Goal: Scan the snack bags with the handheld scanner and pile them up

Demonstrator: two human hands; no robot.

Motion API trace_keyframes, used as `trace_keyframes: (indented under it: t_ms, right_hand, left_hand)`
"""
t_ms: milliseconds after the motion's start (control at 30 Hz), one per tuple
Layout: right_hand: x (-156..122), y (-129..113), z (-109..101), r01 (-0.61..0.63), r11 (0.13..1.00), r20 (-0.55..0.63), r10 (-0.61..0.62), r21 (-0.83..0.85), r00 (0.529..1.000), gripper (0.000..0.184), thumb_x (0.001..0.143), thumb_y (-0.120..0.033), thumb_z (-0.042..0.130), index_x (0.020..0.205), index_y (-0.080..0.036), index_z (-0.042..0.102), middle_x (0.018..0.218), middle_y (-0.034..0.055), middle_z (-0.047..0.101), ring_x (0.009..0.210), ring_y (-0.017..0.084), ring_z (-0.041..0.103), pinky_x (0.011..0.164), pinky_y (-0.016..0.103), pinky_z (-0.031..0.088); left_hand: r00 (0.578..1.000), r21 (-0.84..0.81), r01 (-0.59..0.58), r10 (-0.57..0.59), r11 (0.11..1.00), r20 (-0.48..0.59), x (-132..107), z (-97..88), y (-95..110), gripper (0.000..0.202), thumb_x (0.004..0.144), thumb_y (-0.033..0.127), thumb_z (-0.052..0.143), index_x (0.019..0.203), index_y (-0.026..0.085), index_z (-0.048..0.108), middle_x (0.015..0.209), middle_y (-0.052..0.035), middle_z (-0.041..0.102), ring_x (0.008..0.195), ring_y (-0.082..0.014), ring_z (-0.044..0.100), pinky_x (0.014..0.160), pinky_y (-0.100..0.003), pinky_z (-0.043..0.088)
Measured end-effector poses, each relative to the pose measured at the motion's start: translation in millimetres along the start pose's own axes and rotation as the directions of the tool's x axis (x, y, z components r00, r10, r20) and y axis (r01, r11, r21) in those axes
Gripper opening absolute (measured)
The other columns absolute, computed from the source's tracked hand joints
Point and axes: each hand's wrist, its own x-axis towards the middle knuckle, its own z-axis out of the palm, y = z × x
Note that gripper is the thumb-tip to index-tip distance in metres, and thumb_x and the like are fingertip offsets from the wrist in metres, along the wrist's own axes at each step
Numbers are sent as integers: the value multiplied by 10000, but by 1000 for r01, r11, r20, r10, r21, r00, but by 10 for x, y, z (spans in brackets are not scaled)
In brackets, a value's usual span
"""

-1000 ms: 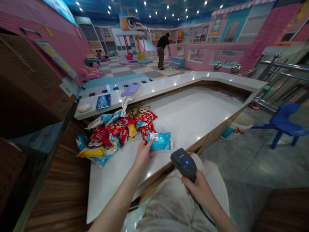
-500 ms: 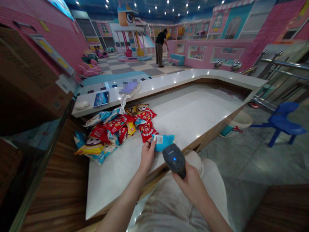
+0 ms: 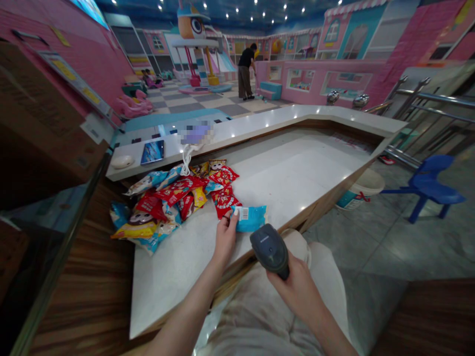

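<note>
My left hand (image 3: pixel 224 239) pinches the near end of a light blue snack packet (image 3: pixel 253 218), lifted at the white counter's front edge with its white barcode label facing up. My right hand (image 3: pixel 297 287) is wrapped around the handle of a dark barcode scanner (image 3: pixel 270 248), whose head sits just below and right of the packet. A heap of red, blue and yellow snack packets (image 3: pixel 174 198) lies on the counter (image 3: pixel 297 178) to the left of my left hand.
A raised white ledge (image 3: pixel 260 126) carries a phone, a small white dish and a white cable. A dark cabinet stands at the left. A blue plastic chair (image 3: pixel 432 188) and a bucket (image 3: pixel 358 190) are on the floor at right. A person stands far off in the play area.
The scanner moved left and up toward the blue packet and its blue light went out. My left hand drew the packet nearer the counter's edge, barcode label turned up.
</note>
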Motion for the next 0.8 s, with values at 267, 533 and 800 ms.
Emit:
trace_keyframes:
  t_ms: [267,533,800]
  right_hand:
    - [-129,162,-258,-58,995,-159,45,-78,986,134,799,-259,585,825,-158,670,692,28,699,649,219,662,606,259,498]
    - [-134,139,-267,-32,997,-178,18,-74,984,111,778,-242,597,807,-170,676,656,18,691,612,203,634,583,248,491]
    - [-167,196,-225,-53,998,-133,49,-28,990,97,770,-216,599,792,-160,674,685,17,702,641,204,645,595,247,490]
  left_hand:
    - [937,177,-346,331,921,107,412,644,305,359,948,493,513,1133,198,596,1035,-61,650,944,-196,605,868,-310,472]
    - [657,425,-715,326,554,680,904,1481,75,759,882,506,597,1475,92,366,1559,-266,338,1472,-371,289,1194,-560,206]
    - [786,717,-613,345,331,512,584,427,52,678,883,291,595,1507,147,375,1595,-200,322,1493,-361,259,1198,-567,238]
